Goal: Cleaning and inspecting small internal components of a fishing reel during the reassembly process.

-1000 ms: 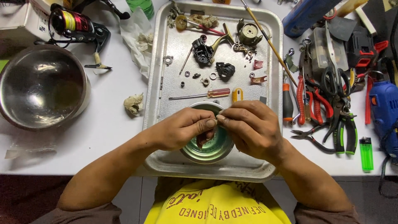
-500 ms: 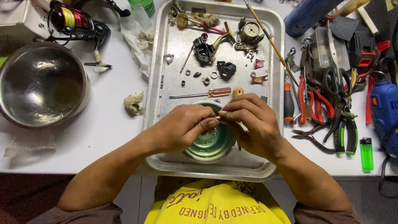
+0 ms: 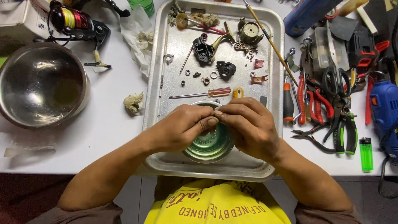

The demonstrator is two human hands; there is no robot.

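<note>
The left hand (image 3: 182,126) and the right hand (image 3: 248,124) are brought together fingertip to fingertip over a small green cup (image 3: 208,145). Both grips are pinched shut at the meeting point, thumbs against forefingers; whatever is pinched there is too small and too covered to be made out, so it cannot be told what is held. The cup is partly hidden under the fingers; only its rim and its green inside are seen between and below the hands.

The cup is set on a metal tray (image 3: 166,103), in the near half, close to the near rim. Just beyond the knuckles a screwdriver (image 3: 203,93) with a red and clear handle is laid crosswise, with a yellow part (image 3: 237,92) beside its handle. Farther up the tray, small rings and washers, a black part (image 3: 226,69), a second black body (image 3: 203,49) and a round housing (image 3: 250,32) are spread. Bare tray floor is left along the left side and in the near corners.

The tray's near rim lies at the worktop (image 3: 112,128) edge, just before the yellow shirt (image 3: 215,205). To the left, a wad (image 3: 133,102) is found on open worktop, then a steel bowl (image 3: 41,85) and a fishing reel (image 3: 74,23) well apart. To the right, the worktop is crowded: pliers (image 3: 327,124), scissors (image 3: 336,83), a green lighter (image 3: 365,153) and a blue drill (image 3: 385,112).
</note>
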